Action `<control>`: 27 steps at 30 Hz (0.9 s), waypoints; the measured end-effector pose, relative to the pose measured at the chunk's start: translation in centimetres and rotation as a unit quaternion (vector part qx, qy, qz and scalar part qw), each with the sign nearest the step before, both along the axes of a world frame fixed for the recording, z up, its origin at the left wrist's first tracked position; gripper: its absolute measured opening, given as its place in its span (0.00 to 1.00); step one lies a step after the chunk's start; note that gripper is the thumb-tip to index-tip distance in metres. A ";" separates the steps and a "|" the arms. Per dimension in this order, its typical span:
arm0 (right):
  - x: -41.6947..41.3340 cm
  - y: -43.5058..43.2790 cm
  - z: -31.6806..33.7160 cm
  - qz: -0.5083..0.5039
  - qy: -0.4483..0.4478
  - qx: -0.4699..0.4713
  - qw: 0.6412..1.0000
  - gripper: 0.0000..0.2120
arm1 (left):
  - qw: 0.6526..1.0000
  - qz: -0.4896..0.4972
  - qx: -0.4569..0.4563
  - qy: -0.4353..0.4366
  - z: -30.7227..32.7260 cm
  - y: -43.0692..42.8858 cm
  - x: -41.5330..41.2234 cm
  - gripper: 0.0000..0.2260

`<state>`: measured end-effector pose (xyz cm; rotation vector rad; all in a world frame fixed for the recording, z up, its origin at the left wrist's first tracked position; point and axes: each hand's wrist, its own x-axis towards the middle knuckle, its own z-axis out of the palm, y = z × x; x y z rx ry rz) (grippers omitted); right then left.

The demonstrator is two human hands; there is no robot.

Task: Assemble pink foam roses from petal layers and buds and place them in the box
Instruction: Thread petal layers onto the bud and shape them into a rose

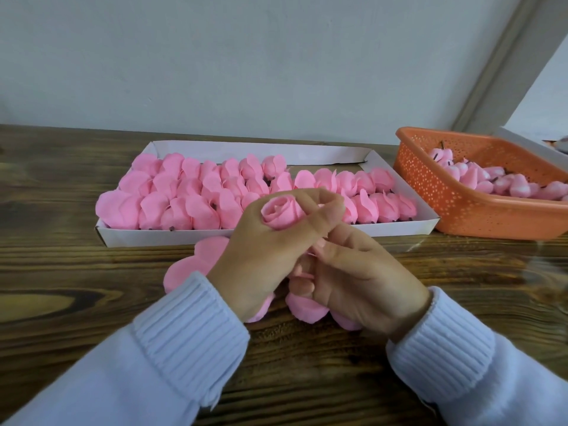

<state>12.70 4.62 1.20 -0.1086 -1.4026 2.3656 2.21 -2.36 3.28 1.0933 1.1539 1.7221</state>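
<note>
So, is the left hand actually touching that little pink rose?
Touching. The head view shows the left hand wrapped round the rose, its fingers curled right against the outer petals.

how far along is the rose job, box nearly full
Done: the box holds three rows of finished roses, though the right end of the back row is bare. In hand: the left hand grips a rose while the right hand pinches its underside. Left: loose petal layers lie on the table, and the basket holds more buds.
</note>
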 end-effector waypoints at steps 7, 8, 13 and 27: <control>-0.2 0.1 -0.3 -0.004 -0.023 -0.016 1.000 0.15 | 1.000 -0.013 0.010 0.015 0.0 0.0 0.1 0.08; -0.2 0.2 -0.4 0.001 -0.013 -0.022 1.000 0.17 | 1.000 -0.006 0.008 0.014 0.0 0.0 0.0 0.08; -0.1 0.2 -0.2 -0.021 -0.036 -0.003 0.999 0.13 | 1.000 -0.016 0.020 0.015 -0.2 -0.1 0.0 0.09; -0.1 0.3 -0.6 0.002 -0.018 0.016 1.000 0.19 | 0.999 -0.047 0.014 0.002 -0.8 0.3 -0.3 0.07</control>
